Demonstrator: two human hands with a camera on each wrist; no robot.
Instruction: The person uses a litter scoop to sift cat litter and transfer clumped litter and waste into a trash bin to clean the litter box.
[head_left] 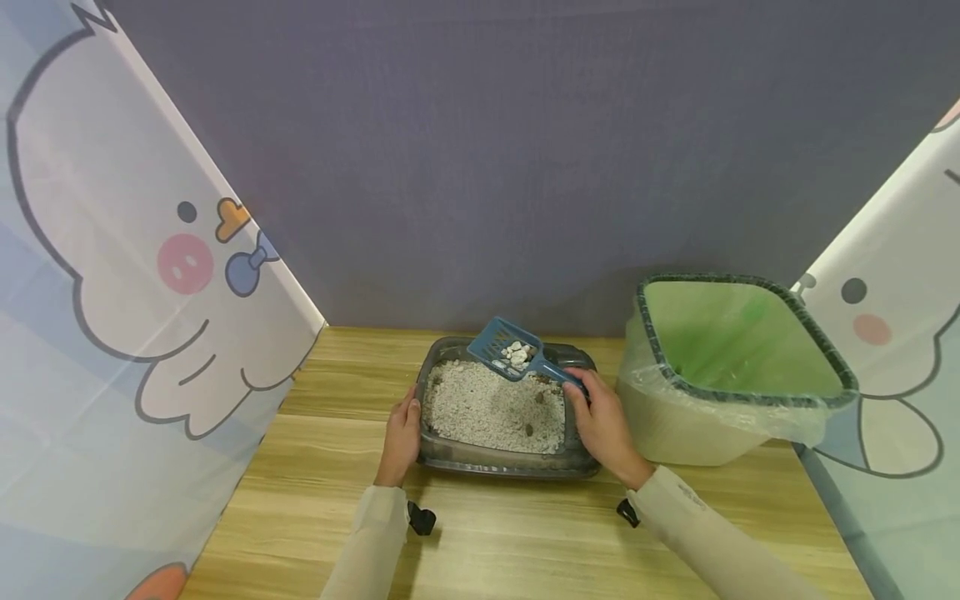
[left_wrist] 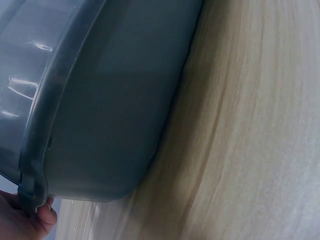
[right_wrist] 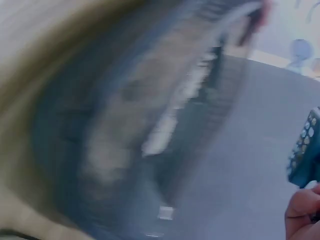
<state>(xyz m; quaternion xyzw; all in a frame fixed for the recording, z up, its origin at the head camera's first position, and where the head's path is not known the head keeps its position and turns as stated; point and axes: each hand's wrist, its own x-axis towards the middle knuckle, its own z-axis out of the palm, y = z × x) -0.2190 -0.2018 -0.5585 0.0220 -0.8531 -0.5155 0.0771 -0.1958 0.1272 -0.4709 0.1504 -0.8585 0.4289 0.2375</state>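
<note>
A dark grey litter box [head_left: 510,468] holds pale, grainy litter [head_left: 480,408] with a few brown clumps in it. My left hand [head_left: 402,433] grips the box's left side; the left wrist view shows thumb and fingers pinching the rim [left_wrist: 32,175]. In my right hand [head_left: 606,425] is the handle of a blue slotted litter scoop [head_left: 495,337], raised over the far part of the box. Several whitish lumps [head_left: 519,354] lie in the scoop's bowl. The right wrist view is mostly blurred, with the scoop's slotted bowl at its right edge.
To the right stands a bin [head_left: 675,425] with a clear plastic liner folded over its dark rim. Wood-grain tabletop [head_left: 525,542] lies under everything. A dark grey panel [head_left: 480,167] rises behind, with cartoon-printed panels on both sides.
</note>
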